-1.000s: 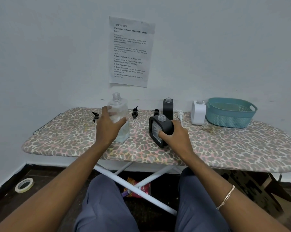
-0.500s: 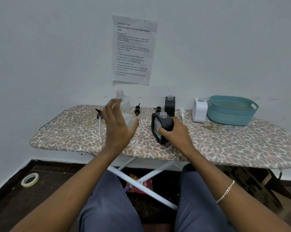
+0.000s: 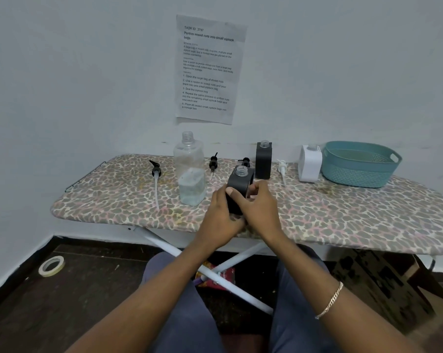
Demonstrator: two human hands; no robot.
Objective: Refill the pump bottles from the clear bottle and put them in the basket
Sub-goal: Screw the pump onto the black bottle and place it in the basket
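A pale wall carries a printed paper sheet [image 3: 210, 70], and below it stands the table [image 3: 342, 212], an ironing board with a leopard-print cover. A person sits before it, knees under its near edge.

Both hands hold the black pump bottle [image 3: 239, 184] just above the near middle of the table. The left hand [image 3: 221, 217] wraps its lower left side with its thumb pressed on the front face. The right hand [image 3: 262, 207] grips the right side, its fingers [image 3: 259, 188] curled round towards the back. The bottle leans slightly left, its neck uncapped and clear of both hands.

The clear bottle [image 3: 191, 171] stands upright just left of the hands, apart from them, uncapped, with liquid in its lower part. A second black bottle [image 3: 263, 161] stands behind the held one near the wall, and a white bottle [image 3: 309, 163] stands farther right, just beside the teal basket [image 3: 355, 174]. Both are uncapped.

Three black pump heads lie on the table: one [image 3: 155, 170] left of the clear bottle with its tube towards the near edge, one [image 3: 213, 163] right of it, one [image 3: 245, 161] by the second black bottle. A white pump [image 3: 282, 169] lies between that bottle and the white one.

A bracelet [image 3: 330, 300] circles the right wrist. On the dark floor lie a tape roll [image 3: 51, 266] at left and a cardboard box [image 3: 383, 284] at right.
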